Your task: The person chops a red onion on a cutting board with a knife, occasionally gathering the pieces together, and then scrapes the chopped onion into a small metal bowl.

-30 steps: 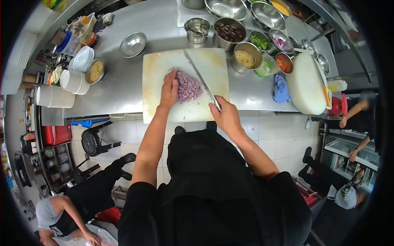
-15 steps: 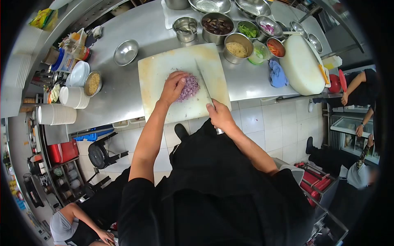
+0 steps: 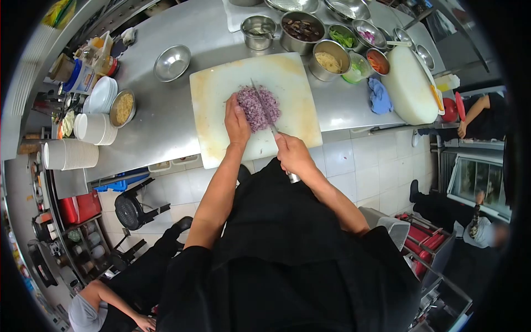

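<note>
A heap of finely chopped purple onion (image 3: 251, 114) lies on the white cutting board (image 3: 213, 83). My right hand (image 3: 294, 155) grips the handle of a kitchen knife (image 3: 260, 102), whose long blade crosses the heap diagonally, its tip pointing away from me. Whether the edge touches the board under the onion cannot be seen. Against the left side of the heap is my left hand (image 3: 237, 123), fingers stretched out and held upright like a wall; it grips nothing.
Beyond the board stand metal pots, including one of dark pieces (image 3: 301, 30) and one of pale shreds (image 3: 329, 62). A blue cloth (image 3: 379, 97) and a thick white board (image 3: 410, 88) are to the right. Left are a steel bowl (image 3: 172, 63) and stacked white bowls (image 3: 71, 154). Other people stand nearby.
My left hand has gone from on top of the onion to its left side. The knife has swung left from beside the heap to across it. The onion is spread wider.
</note>
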`<state>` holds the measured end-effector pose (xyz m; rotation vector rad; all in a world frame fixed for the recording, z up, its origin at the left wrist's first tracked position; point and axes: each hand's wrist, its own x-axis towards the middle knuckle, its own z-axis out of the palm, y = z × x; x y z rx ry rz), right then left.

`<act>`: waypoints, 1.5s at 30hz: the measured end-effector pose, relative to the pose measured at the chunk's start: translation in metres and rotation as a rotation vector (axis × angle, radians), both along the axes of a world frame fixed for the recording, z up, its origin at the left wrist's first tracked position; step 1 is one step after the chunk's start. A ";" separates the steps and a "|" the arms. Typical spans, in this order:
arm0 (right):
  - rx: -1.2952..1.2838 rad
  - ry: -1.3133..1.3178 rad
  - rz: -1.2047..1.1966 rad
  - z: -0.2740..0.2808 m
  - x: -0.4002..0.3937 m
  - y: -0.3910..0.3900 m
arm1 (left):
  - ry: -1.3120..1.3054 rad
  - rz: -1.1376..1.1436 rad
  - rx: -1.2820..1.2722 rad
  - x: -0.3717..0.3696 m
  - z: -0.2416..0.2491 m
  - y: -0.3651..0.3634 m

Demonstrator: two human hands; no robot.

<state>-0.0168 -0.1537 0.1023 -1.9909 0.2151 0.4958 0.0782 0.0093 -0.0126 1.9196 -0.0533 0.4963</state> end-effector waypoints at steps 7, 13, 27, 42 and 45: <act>-0.028 0.009 0.014 -0.011 0.005 0.016 | -0.024 0.021 -0.048 0.000 -0.006 0.002; -0.060 -0.056 0.074 -0.028 0.013 0.028 | -0.003 0.036 -0.091 -0.004 -0.009 0.003; 0.022 -0.119 0.011 -0.013 0.014 0.020 | -0.053 0.073 -0.072 -0.003 -0.013 0.005; 0.086 0.080 -0.081 -0.005 0.012 0.003 | -0.041 0.054 -0.072 -0.002 -0.014 0.010; 0.028 -0.084 -0.101 -0.010 0.001 0.011 | -0.012 0.080 -0.232 -0.007 -0.014 0.011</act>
